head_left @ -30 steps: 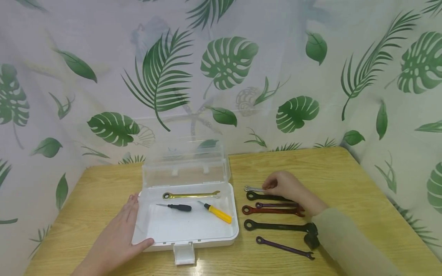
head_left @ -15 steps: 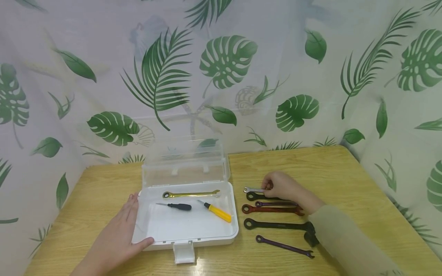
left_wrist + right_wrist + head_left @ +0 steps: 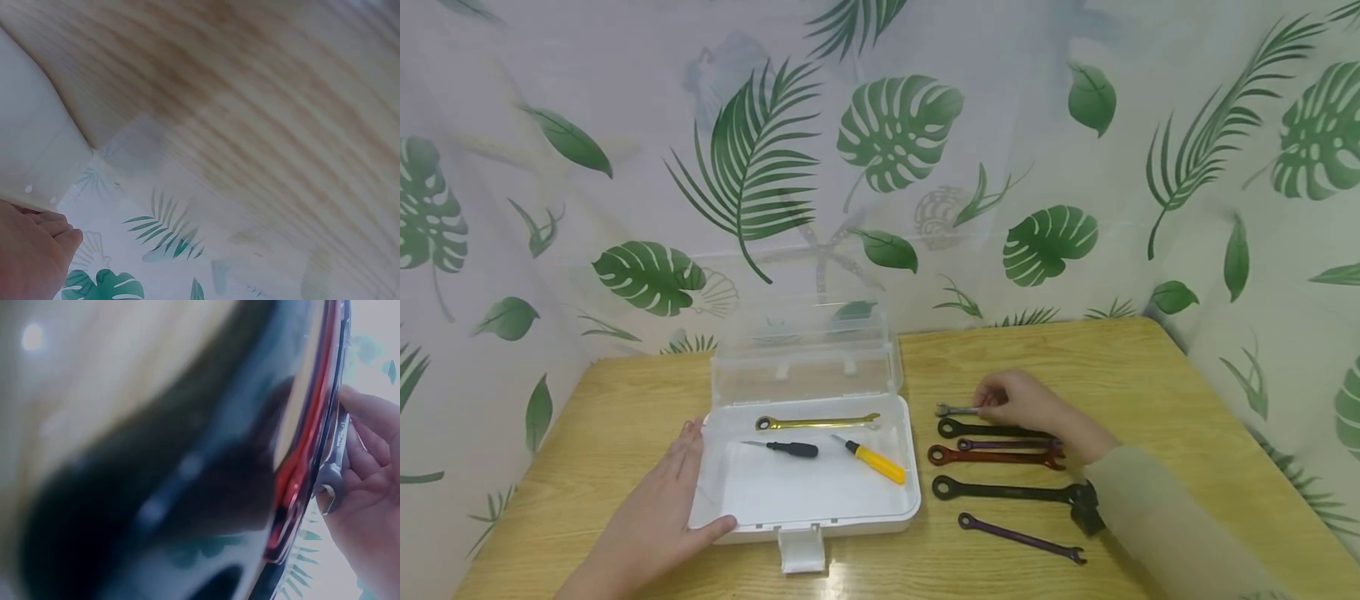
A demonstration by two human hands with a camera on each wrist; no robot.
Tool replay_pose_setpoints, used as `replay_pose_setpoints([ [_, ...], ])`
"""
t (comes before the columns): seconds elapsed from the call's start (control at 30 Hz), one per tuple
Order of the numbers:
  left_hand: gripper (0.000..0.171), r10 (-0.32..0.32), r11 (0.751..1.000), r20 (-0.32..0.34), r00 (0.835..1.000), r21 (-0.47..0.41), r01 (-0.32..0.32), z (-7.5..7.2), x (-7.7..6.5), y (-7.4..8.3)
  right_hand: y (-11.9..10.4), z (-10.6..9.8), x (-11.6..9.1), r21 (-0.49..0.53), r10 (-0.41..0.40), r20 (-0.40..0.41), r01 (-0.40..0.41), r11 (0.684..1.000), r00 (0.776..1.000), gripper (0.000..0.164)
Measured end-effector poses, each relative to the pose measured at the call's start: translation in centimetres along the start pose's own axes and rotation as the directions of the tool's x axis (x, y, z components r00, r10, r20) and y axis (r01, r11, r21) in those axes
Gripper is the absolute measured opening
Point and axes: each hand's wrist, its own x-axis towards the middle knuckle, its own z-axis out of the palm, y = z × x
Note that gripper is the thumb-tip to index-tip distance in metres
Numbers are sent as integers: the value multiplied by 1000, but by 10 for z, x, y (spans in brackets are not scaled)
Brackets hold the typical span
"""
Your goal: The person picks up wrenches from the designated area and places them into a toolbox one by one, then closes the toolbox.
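Right hand pinching silver wrench, forked end poking out to its left; can't tell if it's off the table. Black wrench just on that hand's near side. Left hand, fingers straight, resting against box, well left of the right. Step looks like pick-up. Next move calls for a firm pinch, straight lift, not dragging black wrench.

The left hand lay with fingers extended forward and thumb spread inward. The right hand held a pinch, fingers curled toward the thumb; the sleeved right forearm angled forward and inward.
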Motion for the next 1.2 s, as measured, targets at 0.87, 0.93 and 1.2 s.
replay_pose_setpoints([
  [0.87, 123, -12, 1000, -2, 1000, -4, 12, 2, 0, -1, -38, -25, 3, 50, -15, -85, 20, 999, 996, 10],
  [0.93, 123, -11, 1000, -3, 1000, -3, 11, 2, 0, -1, -42, -25, 4, 47, -4, -90, 8, 999, 996, 10],
  [1.2, 123, -16, 1000, -2, 1000, -7, 16, 1, 0, 1, -52, -27, 7, 29, -24, -106, 27, 999, 994, 10],
])
